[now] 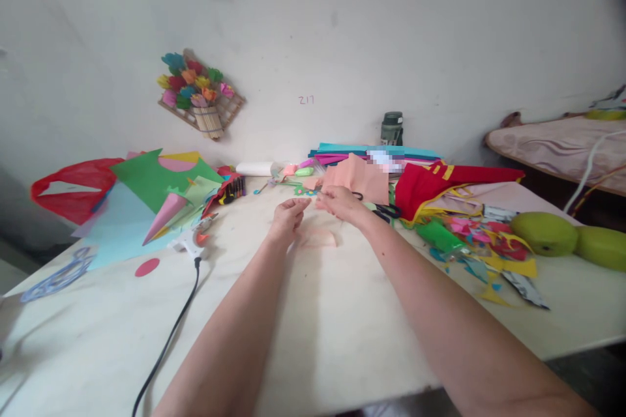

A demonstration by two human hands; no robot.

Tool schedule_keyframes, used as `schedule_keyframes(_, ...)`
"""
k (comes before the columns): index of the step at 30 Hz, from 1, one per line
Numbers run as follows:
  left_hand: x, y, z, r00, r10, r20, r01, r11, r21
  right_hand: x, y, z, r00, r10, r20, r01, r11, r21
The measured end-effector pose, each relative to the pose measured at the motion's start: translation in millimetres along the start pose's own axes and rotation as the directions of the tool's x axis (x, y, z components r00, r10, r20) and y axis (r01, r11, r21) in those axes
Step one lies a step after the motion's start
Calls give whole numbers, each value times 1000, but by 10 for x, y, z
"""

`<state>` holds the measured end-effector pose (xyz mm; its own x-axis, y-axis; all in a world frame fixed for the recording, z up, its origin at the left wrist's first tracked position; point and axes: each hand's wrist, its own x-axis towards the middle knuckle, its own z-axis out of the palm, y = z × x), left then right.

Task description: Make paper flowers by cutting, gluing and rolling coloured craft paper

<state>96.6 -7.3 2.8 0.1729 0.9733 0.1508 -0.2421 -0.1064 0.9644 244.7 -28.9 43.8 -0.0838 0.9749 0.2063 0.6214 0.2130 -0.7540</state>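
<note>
Both hands are raised over the middle of the white table [313, 313], their fingertips nearly meeting. My left hand [288, 218] is closed in a pinch, and what it may hold is too small to name. Just to its right, my right hand [341, 203] is also pinched, around something I cannot make out. Below the hands lies a thin peach paper piece [320, 238]. A larger peach sheet [362, 181] stands behind my right hand, with black-handled scissors [387, 211] beside it. Small green and blue paper flowers [300, 189] lie just beyond the fingertips.
A white glue gun [190, 242] with a black cord lies left, near a red paper circle [147, 267] and coloured sheets [117, 228]. On the right are paper scraps [489, 241], green fruit [545, 233] and red cloth [425, 189]. A dark bottle [392, 129] stands at the back.
</note>
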Motion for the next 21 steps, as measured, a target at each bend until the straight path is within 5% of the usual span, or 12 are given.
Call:
schedule_keyframes(11,-16,21,20,1000,-5,-28,3,998,-56,58,175,64,982,-19,187,-52,929,365)
schedule_keyframes(21,-23,25,34,1000,-4,-14,3,998,-62,44,133,71,989,-22,148,-26,948,317)
